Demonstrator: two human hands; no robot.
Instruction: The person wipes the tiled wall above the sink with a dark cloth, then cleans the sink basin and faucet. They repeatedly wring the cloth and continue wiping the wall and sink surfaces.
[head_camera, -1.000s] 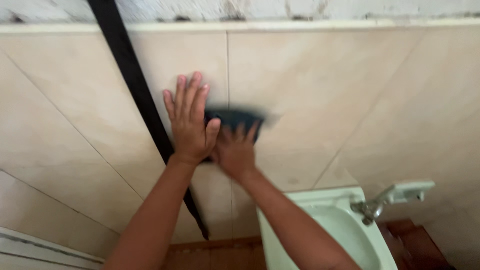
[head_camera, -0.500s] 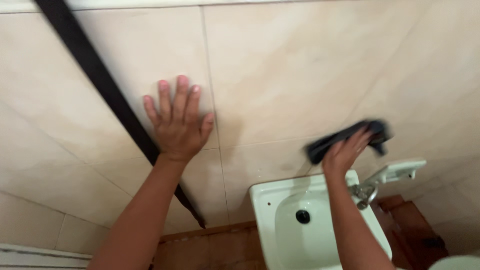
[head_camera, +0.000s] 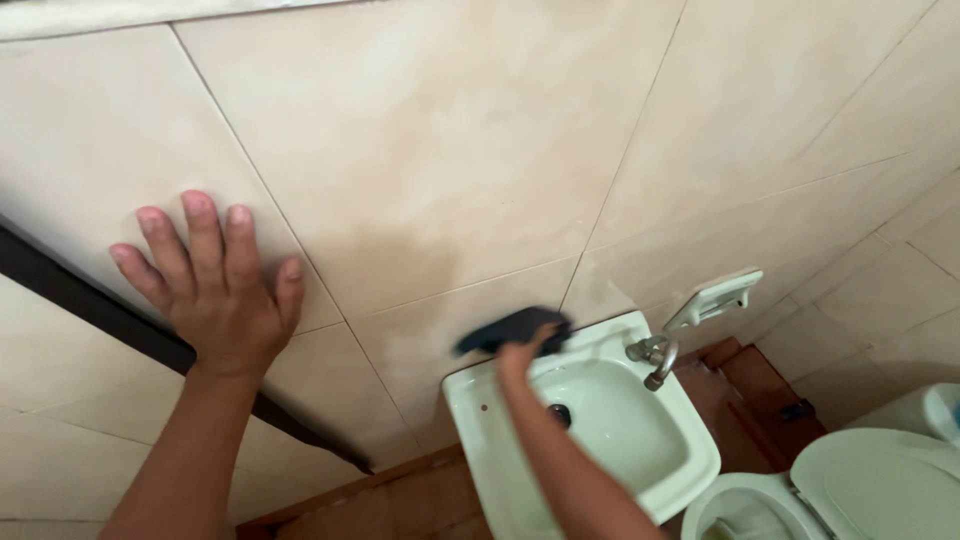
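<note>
Hands at the tiled wall (head_camera: 450, 150)

Left hand (head_camera: 215, 290) lies flat, fingers spread, holding nothing; right hand (head_camera: 520, 355) presses one dark cloth (head_camera: 510, 328) above one basin's (head_camera: 470, 400) back edge.

Above the sink (head_camera: 690, 470) the tiled wall (head_camera: 450, 150) lies broad and bare between the left hand (head_camera: 215, 290) and the wall's right corner. The tap (head_camera: 660, 355) juts out at the sink's right back edge, seemingly crowding that side. A black pipe (head_camera: 90, 305) crosses the wall's left part.
</note>
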